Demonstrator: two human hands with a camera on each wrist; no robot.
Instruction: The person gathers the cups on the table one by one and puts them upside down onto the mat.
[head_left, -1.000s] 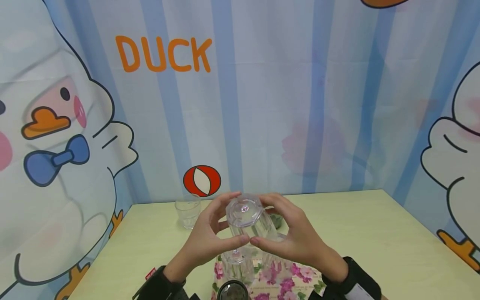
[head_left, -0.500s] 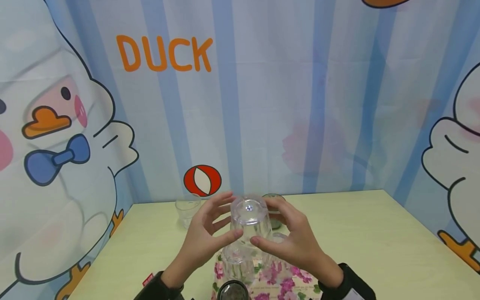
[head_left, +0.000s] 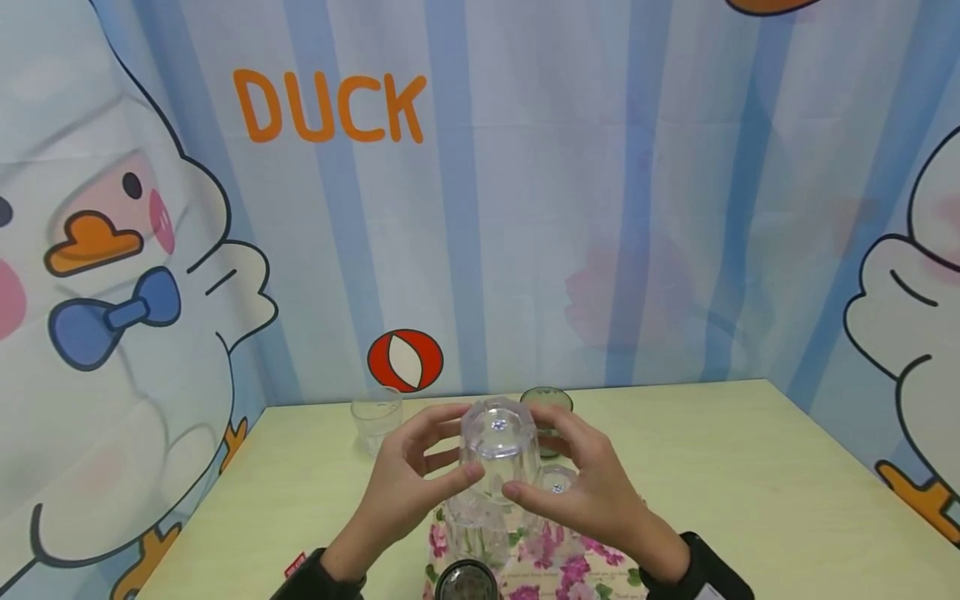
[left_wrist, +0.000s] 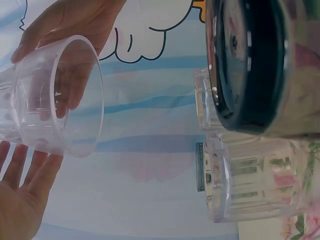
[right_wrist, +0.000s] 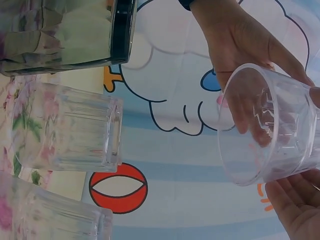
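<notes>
I've lowered the upturned cup (head_left: 498,446) toward centre frame, left hand (head_left: 405,492) and right hand (head_left: 592,492) pinching it lightly; it could slip onto the glasses below (head_left: 480,525).

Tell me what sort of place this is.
Probably a staged tabletop booth, not a kitchen: a cartoon duck backdrop walls in a pale table, where both hands hold an upturned clear cup over a floral cloth.

Clear cup (head_left: 498,446), pink-flowered cloth (head_left: 570,562), pale yellow table (head_left: 750,492).
</notes>
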